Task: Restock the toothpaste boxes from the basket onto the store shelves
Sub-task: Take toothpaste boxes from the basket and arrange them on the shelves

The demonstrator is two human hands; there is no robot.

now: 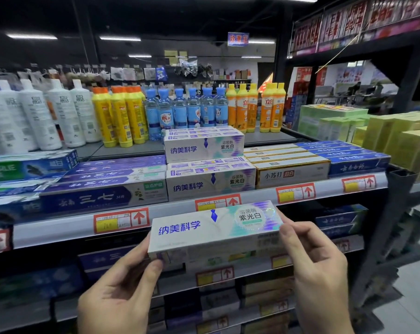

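Note:
I hold a white toothpaste box [211, 230] with blue characters and a purple-teal end lengthwise in front of the shelves. My left hand [122, 285] pinches its left end and my right hand [317, 266] grips its right end. Straight above it, on the top shelf [59, 231], matching white boxes are stacked in two layers, a lower row [210, 184] and an upper row [203, 145]. The basket is out of view.
Purple boxes [103, 189] lie left of the stack; gold-white boxes [290, 168] and blue boxes [353, 157] lie to its right. Bottles [136, 114] stand behind. Lower shelves hold more boxes. Green-yellow cartons [384, 136] stand to the right, beside the aisle floor.

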